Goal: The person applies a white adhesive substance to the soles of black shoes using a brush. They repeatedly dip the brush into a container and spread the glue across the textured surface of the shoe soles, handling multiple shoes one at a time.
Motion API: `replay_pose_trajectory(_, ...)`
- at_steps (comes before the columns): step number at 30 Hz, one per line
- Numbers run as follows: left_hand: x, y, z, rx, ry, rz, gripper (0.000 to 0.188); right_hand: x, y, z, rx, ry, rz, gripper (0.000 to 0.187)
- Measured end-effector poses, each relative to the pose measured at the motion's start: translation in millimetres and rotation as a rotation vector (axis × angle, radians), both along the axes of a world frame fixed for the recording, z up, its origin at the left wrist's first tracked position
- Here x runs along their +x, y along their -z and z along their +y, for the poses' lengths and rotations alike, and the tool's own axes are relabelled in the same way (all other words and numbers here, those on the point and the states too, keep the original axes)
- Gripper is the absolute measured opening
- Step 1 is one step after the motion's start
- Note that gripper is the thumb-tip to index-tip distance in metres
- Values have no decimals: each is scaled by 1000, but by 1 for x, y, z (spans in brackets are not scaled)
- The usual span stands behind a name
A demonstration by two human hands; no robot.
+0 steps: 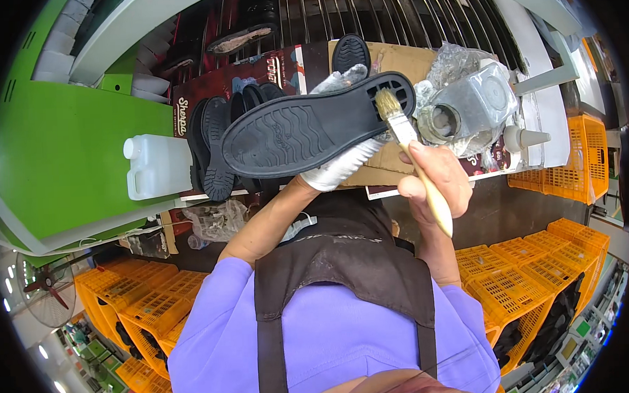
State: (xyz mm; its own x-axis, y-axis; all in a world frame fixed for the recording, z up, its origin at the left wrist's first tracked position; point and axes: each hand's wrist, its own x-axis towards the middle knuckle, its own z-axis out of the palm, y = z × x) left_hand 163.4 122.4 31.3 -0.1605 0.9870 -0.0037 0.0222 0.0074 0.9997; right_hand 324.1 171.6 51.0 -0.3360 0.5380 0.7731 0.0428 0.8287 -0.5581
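A black shoe sole [291, 131] with a wavy tread lies across the middle, tread side up. My left hand [348, 166], in a white glove, grips it from beneath; its fingers are partly hidden behind the sole. In my bare right hand [444, 178] is a paintbrush [431, 196] with a pale handle, its bristles at the gridded recess of the sole's heel. Close to the right hand, a clear plastic bottle [474, 101] lies tilted with its wide mouth facing the brush. More black soles [216, 144] are bunched left of the held one.
A white jug [157, 166] stands at the left beside a green surface [84, 152]. Cardboard [389, 59] covers the bench, with a small black sole end [351, 54] on it. A white nozzle bottle [527, 138] lies at right. Orange crates [515, 279] flank me; metal rollers [384, 14] are beyond.
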Motion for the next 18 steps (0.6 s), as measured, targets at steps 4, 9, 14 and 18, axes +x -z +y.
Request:
replay_pose_trajectory(4, 7, 17, 0, 212, -79, -29, 26, -5, 5, 1, 20, -6, -15, 48)
replay_pose_trajectory(9, 5, 33, -4, 147, -78, -40, 41, -15, 11, -1, 36, -8, -7, 47)
replay_pose_trajectory(14, 6, 38, -4, 136, -93, 65, 42, -21, 15, -5, 1, -61, 16, 44)
replay_pose_trajectory(18, 6, 42, -3, 151, -94, 42, 40, -29, 16, -10, 23, -70, 19, 45)
